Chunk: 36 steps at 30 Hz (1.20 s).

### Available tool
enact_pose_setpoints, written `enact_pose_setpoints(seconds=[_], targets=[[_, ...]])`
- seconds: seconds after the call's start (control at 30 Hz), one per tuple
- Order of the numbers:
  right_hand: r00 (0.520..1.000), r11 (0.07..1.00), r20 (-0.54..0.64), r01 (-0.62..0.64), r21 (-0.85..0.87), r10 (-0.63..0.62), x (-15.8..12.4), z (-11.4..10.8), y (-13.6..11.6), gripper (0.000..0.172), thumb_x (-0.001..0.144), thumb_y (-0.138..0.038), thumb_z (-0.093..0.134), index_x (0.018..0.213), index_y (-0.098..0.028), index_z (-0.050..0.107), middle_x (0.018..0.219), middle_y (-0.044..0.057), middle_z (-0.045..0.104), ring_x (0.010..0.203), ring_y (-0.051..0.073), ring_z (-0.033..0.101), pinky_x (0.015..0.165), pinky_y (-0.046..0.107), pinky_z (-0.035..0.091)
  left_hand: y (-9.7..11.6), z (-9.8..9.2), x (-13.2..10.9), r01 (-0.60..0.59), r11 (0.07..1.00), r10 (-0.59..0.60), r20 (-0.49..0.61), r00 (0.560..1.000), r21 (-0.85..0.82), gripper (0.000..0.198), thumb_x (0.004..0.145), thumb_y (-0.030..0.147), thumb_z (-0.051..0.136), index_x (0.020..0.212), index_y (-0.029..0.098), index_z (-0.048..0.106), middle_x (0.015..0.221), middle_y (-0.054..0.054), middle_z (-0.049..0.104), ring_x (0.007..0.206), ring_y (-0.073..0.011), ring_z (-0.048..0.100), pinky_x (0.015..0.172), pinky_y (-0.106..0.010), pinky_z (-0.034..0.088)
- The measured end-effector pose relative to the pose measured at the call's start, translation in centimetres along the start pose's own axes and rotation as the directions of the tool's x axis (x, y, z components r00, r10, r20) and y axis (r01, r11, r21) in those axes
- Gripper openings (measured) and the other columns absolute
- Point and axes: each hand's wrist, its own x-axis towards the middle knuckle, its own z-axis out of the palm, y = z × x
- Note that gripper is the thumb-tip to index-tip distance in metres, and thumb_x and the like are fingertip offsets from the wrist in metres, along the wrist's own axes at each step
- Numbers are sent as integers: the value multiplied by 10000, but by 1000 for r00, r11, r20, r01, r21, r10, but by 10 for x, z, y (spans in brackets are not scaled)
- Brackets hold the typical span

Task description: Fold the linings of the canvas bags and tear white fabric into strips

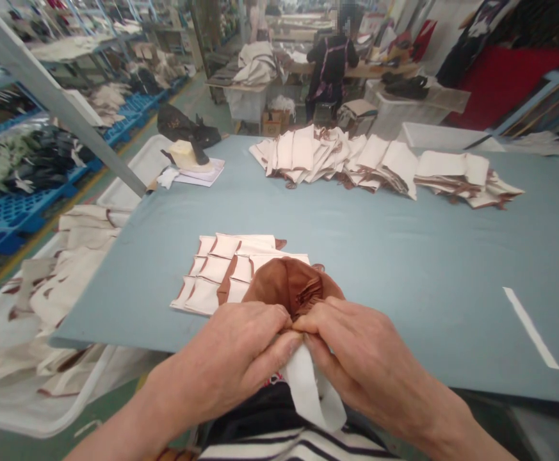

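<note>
The left hand (245, 346) and right hand (363, 346) pinch brown cloth (270, 283) and a white strip (303, 384) by the near edge of the table (404, 269), seemingly mid-piece, the far-edge cream pile (298, 150) perhaps finished or waiting.

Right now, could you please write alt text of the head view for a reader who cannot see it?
A person's left hand and right hand pinch brown fabric above a hanging white band at a blue-green worktable. Brown-edged cream pieces lie beyond, with another pile along the far side.
</note>
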Motion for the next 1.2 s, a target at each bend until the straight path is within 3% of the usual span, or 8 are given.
enact_pose_setpoints(seconds=[0.13,0.27,0.47,0.63,0.83,0.93,1.03,1.2], targets=[[998,998,-57,-29,60,33,-5,-4,1,175,1031,-124,455,943,-187,593,804,28,672,742,176,614,682,308,399,7,10,6,69,993,-77,-75,994,-101,207,960,149,496,759,186,532,673,34,553,614,-128,527,586,-266,320],[993,919,24,-113,378,112,-10,-6,9,164,1027,-191,521,873,-204,575,770,-26,636,705,123,575,680,256,394,15,26,11,32,883,-136,-190,972,-468,260,816,132,502,615,203,353,547,81,304,487,-76,276,497,-244,210],[979,501,173,-203,841,105,-11,4,28,316,997,-412,614,783,-180,588,717,-35,563,634,96,480,597,212,384,24,50,16,18,343,-284,-85,955,-939,505,915,510,609,609,200,354,569,59,321,530,-81,262,492,-224,244],[980,378,181,-198,905,79,-9,3,32,403,957,-519,652,779,-159,618,720,-6,587,639,108,485,582,219,380,30,60,20,-72,2,-241,-71,968,-997,560,858,524,719,598,183,359,575,54,333,512,-64,265,496,-218,243],[951,136,295,-306,942,99,-20,8,38,430,882,-560,729,809,-155,608,716,-15,538,629,105,433,580,226,349,38,63,28,-134,75,-218,-147,965,-988,547,847,527,714,566,179,399,558,31,343,527,-93,308,514,-259,251],[943,88,320,-328,940,94,-26,13,44,435,868,-561,745,813,-157,595,714,-25,510,635,104,408,594,233,335,35,67,26,-91,139,-214,-120,969,-986,526,852,554,703,592,177,442,585,23,355,538,-95,297,504,-268,222],[948,118,308,-315,942,78,-27,11,48,430,891,-559,723,815,-156,593,723,-28,507,648,103,404,603,230,331,29,68,19,-46,225,-161,-84,983,-973,482,898,543,670,649,174,485,585,31,355,523,-85,286,486,-257,209],[947,326,308,-320,889,91,-26,-6,47,396,929,-530,674,830,-149,629,769,11,601,696,128,502,653,247,405,20,52,13,22,436,-45,2,999,-900,427,966,527,600,748,160,581,647,-1,497,597,-114,441,565,-241,341]])
